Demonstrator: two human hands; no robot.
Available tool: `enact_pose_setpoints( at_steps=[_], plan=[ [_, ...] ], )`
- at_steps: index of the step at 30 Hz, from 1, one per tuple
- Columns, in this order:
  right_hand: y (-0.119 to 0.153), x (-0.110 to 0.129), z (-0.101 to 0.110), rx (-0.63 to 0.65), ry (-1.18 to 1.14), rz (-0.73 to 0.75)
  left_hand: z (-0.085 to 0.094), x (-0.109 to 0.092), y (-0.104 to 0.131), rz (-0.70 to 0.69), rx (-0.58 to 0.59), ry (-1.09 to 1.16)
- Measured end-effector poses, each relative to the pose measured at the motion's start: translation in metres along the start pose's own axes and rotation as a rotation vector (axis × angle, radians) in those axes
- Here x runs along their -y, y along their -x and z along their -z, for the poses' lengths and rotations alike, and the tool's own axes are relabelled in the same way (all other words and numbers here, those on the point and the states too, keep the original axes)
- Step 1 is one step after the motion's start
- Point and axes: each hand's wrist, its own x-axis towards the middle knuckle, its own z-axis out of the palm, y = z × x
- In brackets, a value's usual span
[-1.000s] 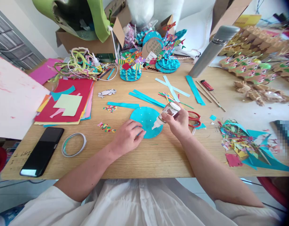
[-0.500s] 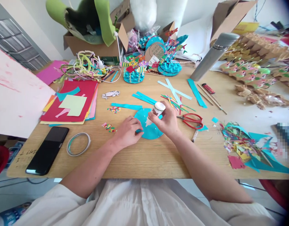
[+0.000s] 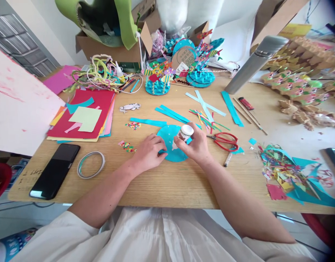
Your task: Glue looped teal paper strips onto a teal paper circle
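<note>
My right hand (image 3: 198, 145) is closed around a white glue bottle (image 3: 186, 131), which it holds tilted with the nozzle pointing down. The nozzle tip is just over a blue paper circle (image 3: 167, 135) that lies flat on the table. Small whitish dots show on the circle. At its left edge my left hand (image 3: 148, 152) rests with curled fingers, gripping the rim; the thumb is partly hidden. Just behind the circle are blue paper strips (image 3: 148, 122). Red-handled scissors (image 3: 226, 141) lie right of my right hand.
On the left are a phone (image 3: 55, 171), a tape roll (image 3: 91, 165) and stacked coloured paper (image 3: 82, 100). A grey flask (image 3: 254, 65) stands at the back right, near thin coloured strips (image 3: 211, 122). Paper scraps (image 3: 282, 167) lie at right. Blue paper crafts (image 3: 158, 85) stand behind.
The glue bottle's nozzle has shifted slightly toward me over the blue circle. My left hand stays at the circle's edge. The whole view has moved a little.
</note>
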Motion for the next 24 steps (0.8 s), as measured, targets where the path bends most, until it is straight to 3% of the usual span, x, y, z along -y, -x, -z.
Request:
enact_pose_setpoints(
  at_steps=[24],
  plan=[
    [0.0036,-0.0044,-0.0019,0.033,0.031,0.017,0.0,-0.0004,0.0,0.002,0.006,-0.017]
  ],
)
